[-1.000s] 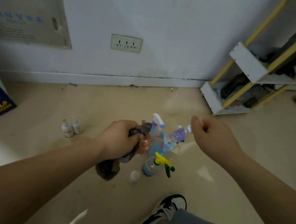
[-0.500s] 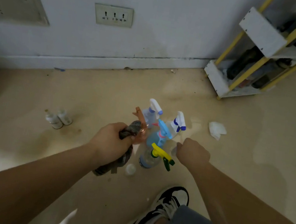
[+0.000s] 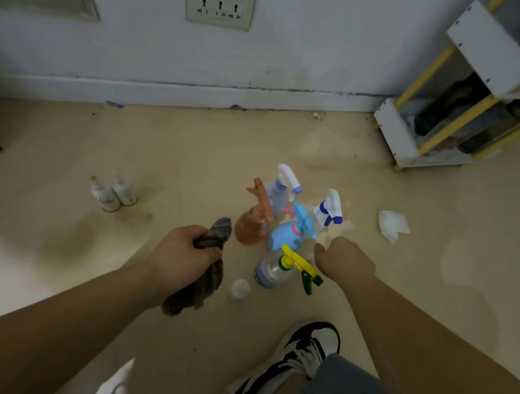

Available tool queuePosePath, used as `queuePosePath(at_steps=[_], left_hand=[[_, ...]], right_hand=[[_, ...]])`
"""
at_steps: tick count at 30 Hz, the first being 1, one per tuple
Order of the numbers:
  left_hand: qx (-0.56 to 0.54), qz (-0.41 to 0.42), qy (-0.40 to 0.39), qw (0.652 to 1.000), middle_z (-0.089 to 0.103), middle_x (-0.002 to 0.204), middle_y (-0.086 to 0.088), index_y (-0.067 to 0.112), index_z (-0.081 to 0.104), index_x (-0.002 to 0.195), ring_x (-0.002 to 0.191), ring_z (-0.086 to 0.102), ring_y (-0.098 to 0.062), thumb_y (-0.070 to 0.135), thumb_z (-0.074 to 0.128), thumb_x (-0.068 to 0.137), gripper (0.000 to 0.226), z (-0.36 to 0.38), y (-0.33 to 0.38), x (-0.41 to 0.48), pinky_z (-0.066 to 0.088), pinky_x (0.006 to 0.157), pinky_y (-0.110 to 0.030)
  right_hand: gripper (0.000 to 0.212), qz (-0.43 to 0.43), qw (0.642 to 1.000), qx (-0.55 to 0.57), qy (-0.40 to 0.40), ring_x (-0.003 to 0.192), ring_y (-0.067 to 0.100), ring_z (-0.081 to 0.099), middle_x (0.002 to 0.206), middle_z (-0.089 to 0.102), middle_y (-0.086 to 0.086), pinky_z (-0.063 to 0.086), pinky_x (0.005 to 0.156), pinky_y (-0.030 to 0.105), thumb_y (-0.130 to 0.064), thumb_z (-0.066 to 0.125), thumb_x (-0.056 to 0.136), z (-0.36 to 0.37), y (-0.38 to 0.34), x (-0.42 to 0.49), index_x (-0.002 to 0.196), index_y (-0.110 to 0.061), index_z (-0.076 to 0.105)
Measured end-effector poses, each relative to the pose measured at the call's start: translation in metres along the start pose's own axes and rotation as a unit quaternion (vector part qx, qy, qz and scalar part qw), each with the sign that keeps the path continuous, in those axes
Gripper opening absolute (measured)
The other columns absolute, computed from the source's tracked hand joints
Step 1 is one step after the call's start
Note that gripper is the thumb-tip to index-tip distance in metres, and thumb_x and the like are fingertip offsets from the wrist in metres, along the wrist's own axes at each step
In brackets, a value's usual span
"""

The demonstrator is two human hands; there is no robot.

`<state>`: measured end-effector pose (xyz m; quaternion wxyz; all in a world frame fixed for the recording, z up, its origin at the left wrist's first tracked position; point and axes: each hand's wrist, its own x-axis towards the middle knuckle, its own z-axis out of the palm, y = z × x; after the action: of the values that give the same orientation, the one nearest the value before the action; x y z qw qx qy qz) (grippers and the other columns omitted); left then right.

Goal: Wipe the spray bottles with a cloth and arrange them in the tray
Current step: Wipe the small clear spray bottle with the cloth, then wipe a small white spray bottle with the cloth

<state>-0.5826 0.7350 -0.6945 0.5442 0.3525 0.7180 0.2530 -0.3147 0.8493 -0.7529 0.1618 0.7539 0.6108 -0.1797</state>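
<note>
Several spray bottles stand clustered on the beige floor: an orange one (image 3: 251, 228), a light blue one (image 3: 285, 236), two with white-and-blue triggers (image 3: 282, 183) (image 3: 328, 207), and a clear one with a yellow-green trigger (image 3: 272, 269). My left hand (image 3: 181, 256) grips a dark bunched cloth (image 3: 204, 285) just left of the orange bottle, not touching it. Right beside the cluster is my right hand (image 3: 346, 261), fingers curled, with nothing visible in it. No tray is in view.
Two small white bottles (image 3: 113, 192) stand to the left and a small white cap (image 3: 240, 288) lies near the cloth. A crumpled tissue (image 3: 392, 225) is on the right, a yellow-and-white rack (image 3: 393, 131) stands far right, and my shoe (image 3: 296, 360) is below.
One second ago my right hand held a white-and-blue spray bottle in the air; that bottle now stands in the cluster and the hand has dropped beside it. The left hand moved slightly left.
</note>
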Motion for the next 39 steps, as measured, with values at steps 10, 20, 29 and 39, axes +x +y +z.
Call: queuePosePath(at_steps=[10,20,29,39], left_hand=[[-0.042,0.01,0.007,0.999,0.075,0.083,-0.016,0.009,0.068,0.103,0.07,0.074,-0.027,0.012,0.056,0.102,0.013,-0.046,-0.013,-0.029,0.059,0.061,-0.031],[-0.231,-0.106,0.101,0.962,0.073,0.096,-0.029,-0.002,0.071,0.097,0.082,0.071,-0.041,0.031,0.047,0.106,0.041,-0.13,-0.071,-0.036,0.054,0.078,-0.042],[-0.274,-0.18,0.217,0.92,0.072,0.098,-0.013,0.015,0.07,0.11,0.09,0.07,-0.033,0.008,0.064,0.091,0.021,-0.183,-0.118,-0.011,0.06,0.09,-0.048],[-0.286,-0.203,0.233,0.907,0.07,0.101,-0.003,0.019,0.054,0.138,0.086,0.07,-0.022,0.025,0.077,0.09,0.053,-0.186,-0.128,0.028,0.057,0.071,-0.031]], right_hand=[[0.024,-0.156,0.967,-0.168,0.114,0.089,0.02,0.061,0.077,0.048,-0.006,0.044,0.081,0.029,-0.03,0.047,0.1,-0.072,-0.091,-0.081,0.112,-0.016,0.062],[0.046,-0.291,0.953,-0.063,-0.052,0.066,0.023,0.062,0.062,0.058,0.001,0.047,0.063,0.027,-0.048,0.049,0.097,-0.01,-0.237,-0.118,0.069,-0.014,0.06],[0.037,-0.319,0.946,0.02,-0.059,0.109,0.027,0.066,0.12,0.067,0.007,0.054,0.093,0.039,-0.04,0.059,0.093,0.045,-0.341,-0.083,0.121,-0.017,0.059],[0.064,-0.274,0.918,0.246,-0.15,0.106,0.031,0.061,0.129,0.06,0.011,0.052,0.08,0.038,-0.022,0.065,0.093,0.093,-0.395,-0.016,0.152,-0.027,0.042]])
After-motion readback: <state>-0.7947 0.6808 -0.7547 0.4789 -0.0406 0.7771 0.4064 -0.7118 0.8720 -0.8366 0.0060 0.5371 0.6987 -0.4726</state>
